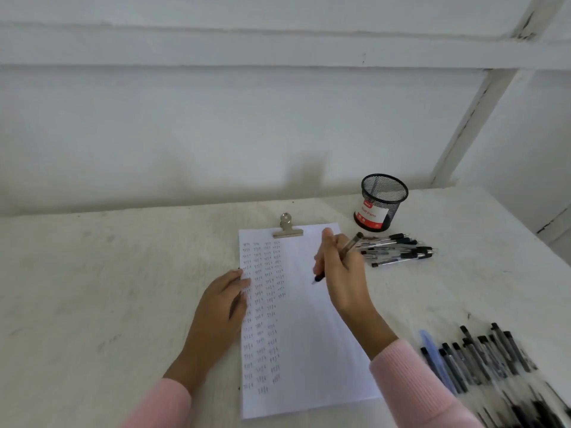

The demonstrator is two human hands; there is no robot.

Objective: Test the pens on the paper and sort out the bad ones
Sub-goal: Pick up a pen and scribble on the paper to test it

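Observation:
A white sheet of paper (pixel 309 335) lies on the table under a metal clip (pixel 287 228), with columns of small pen marks down its left half. My right hand (pixel 343 270) grips a clear black-tipped pen (pixel 347 250), its tip just above the paper's right part. My left hand (pixel 221 307) rests flat on the paper's left edge. A small heap of pens (pixel 398 250) lies right of the paper near the top. A larger batch of pens (pixel 488 362) lies at the lower right.
A black mesh pen cup (pixel 381 202) with a red-and-white label stands behind the small heap, near the wall. The white table (pixel 108 288) meets a white wall at the back. A slanted white beam (pixel 475 118) rises at the right.

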